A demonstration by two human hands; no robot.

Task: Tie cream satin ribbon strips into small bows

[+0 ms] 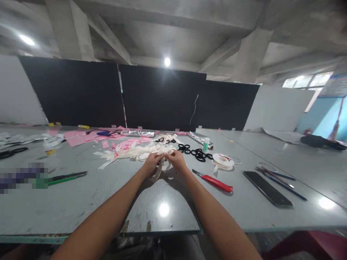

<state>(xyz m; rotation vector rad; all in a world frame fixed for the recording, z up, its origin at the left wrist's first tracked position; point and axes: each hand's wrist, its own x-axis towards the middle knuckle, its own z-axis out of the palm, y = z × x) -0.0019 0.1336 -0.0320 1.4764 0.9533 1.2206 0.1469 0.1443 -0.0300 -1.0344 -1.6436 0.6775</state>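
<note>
Over the middle of the table, my left hand [152, 163] and my right hand [176, 159] almost meet, fingertips pinched on a cream-white ribbon [157, 174]. Part of the ribbon is bunched at the fingers, and a loop hangs below them toward the tabletop. Just behind the hands spreads a pile of cream ribbon strips [127, 152], with a pale ring [143, 156] close to my left hand. Several black hair ties [200, 155] lie to the right of my right hand. A ribbon spool [222, 159] rests beyond them.
On the right lie a red-handled knife [217, 183], a dark phone [267, 188], and scissors or tweezers [282, 180]. A green-capped bottle [206, 144] stands behind the hair ties. Pink sheets [81, 136] lie back left, a green-handled tool [67, 177] nearer. Black panels [162, 97] border the table.
</note>
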